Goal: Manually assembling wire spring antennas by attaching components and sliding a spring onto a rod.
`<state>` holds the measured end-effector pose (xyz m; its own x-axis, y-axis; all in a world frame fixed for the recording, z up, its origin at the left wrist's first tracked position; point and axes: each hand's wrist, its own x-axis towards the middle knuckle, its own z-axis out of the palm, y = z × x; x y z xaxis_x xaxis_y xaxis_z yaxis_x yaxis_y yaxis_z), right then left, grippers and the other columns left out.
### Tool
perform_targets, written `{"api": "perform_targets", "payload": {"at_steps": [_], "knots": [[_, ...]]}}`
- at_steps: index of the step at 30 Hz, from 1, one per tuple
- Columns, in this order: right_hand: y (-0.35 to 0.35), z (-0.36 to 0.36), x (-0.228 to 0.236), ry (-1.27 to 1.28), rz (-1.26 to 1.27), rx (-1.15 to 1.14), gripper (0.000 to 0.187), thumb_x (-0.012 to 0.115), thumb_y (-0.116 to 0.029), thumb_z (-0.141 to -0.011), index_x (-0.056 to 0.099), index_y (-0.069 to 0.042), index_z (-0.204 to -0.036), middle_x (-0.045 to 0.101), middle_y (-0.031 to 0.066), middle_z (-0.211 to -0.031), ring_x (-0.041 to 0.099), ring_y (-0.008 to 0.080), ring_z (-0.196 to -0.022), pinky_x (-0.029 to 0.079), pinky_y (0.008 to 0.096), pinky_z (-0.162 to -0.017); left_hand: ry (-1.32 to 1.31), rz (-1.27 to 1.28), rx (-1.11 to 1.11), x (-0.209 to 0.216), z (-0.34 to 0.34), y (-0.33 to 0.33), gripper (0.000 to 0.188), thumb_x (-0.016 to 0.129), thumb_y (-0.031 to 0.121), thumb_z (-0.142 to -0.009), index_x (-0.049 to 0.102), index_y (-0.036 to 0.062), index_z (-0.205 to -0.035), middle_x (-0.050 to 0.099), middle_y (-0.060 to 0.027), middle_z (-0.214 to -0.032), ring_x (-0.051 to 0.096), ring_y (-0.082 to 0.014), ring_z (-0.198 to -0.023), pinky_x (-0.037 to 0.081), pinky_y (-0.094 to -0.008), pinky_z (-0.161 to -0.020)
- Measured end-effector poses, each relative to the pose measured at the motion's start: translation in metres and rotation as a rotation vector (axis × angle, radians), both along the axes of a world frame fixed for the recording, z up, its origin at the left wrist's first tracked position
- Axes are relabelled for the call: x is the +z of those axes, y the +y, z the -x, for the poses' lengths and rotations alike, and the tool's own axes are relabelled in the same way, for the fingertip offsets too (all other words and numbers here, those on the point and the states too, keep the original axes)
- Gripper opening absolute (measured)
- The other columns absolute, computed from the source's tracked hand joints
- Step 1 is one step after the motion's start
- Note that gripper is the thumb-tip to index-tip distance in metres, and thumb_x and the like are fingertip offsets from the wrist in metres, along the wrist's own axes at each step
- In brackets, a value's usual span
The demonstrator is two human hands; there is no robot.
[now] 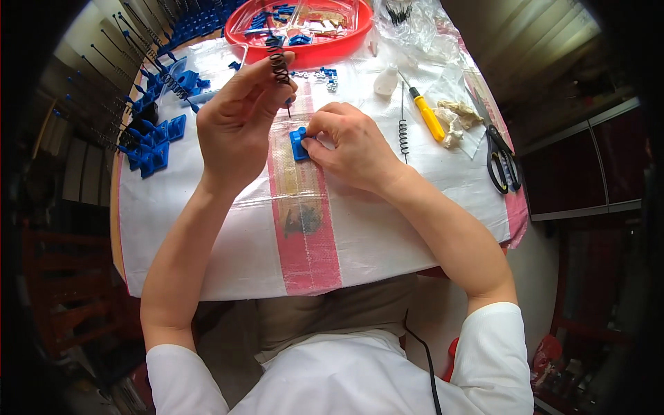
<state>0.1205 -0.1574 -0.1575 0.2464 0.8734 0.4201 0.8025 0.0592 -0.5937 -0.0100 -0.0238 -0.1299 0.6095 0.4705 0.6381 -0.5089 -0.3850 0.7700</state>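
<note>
Raised above the table, my left hand (238,117) pinches a black coil spring (279,63) upright, with a thin straight tip pointing down below the fingers. Down on the table cover, the fingers of my right hand (353,142) are closed on the edge of a small blue plastic base (299,144) with a round knob. The spring's lower tip hangs just above and left of the base, apart from it. Part of the base is hidden under my right fingers.
A red basin (238,45) with blue and gold parts stands at the back. Blue bases with upright springs (149,155) crowd the left side. On the right lie another spring (404,135), a yellow-handled screwdriver (430,119), a white bottle (386,81) and black-handled scissors (503,162).
</note>
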Motion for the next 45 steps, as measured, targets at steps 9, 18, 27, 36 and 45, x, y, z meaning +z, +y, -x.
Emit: {"api": "perform_targets", "payload": {"at_steps": [9, 18, 27, 36, 45], "knots": [[0.008, 0.006, -0.004, -0.055, -0.087, -0.018, 0.013, 0.072, -0.013, -0.083, 0.068, -0.003, -0.090, 0.066, 0.0126, -0.097, 0.065, 0.0265, -0.086, 0.053, 0.0361, -0.077, 0.131, 0.143, -0.089, -0.001, 0.011, 0.027, 0.029, 0.063, 0.002, -0.095, 0.063, -0.0007, -0.124, 0.071, -0.0096, -0.097, 0.066, -0.0138, -0.087, 0.054, -0.0273, -0.076], [0.000, 0.005, 0.026, 0.163, 0.196, -0.009, 0.033, 0.071, -0.016, -0.081, 0.067, -0.001, -0.110, 0.064, 0.0186, -0.106, 0.065, 0.0328, -0.094, 0.052, 0.0408, -0.086, 0.406, 0.236, -0.107, -0.001, 0.023, 0.037, 0.026, 0.060, 0.009, -0.098, 0.063, -0.0006, -0.123, 0.070, -0.0072, -0.093, 0.063, -0.0112, -0.083, 0.053, -0.0263, -0.076], [0.017, -0.008, 0.019, 0.099, 0.223, 0.065, 0.023, 0.067, -0.019, -0.082, 0.071, -0.006, -0.100, 0.065, 0.0174, -0.104, 0.066, 0.0324, -0.092, 0.052, 0.0399, -0.085, 0.384, 0.470, -0.196, -0.016, 0.011, 0.027, 0.031, 0.059, 0.014, -0.099, 0.059, -0.0006, -0.127, 0.067, -0.0073, -0.097, 0.064, -0.0136, -0.085, 0.054, -0.0294, -0.080], [0.009, -0.002, 0.017, -0.024, 0.165, 0.014, 0.014, 0.069, -0.011, -0.083, 0.068, -0.002, -0.094, 0.065, 0.0121, -0.094, 0.067, 0.0227, -0.079, 0.054, 0.0338, -0.069, 0.423, 0.530, -0.234, -0.026, 0.008, 0.016, 0.031, 0.057, 0.012, -0.100, 0.057, -0.0010, -0.129, 0.066, -0.0071, -0.096, 0.064, -0.0135, -0.086, 0.055, -0.0296, -0.080], [0.001, -0.003, 0.011, 0.086, 0.071, 0.039, 0.013, 0.070, -0.010, -0.088, 0.068, -0.002, -0.097, 0.066, 0.0115, -0.090, 0.066, 0.0230, -0.072, 0.053, 0.0338, -0.066, 0.402, 0.513, -0.233, -0.028, 0.011, 0.011, 0.030, 0.057, 0.010, -0.100, 0.056, -0.0014, -0.128, 0.067, -0.0083, -0.096, 0.065, -0.0129, -0.087, 0.056, -0.0294, -0.084]]}}
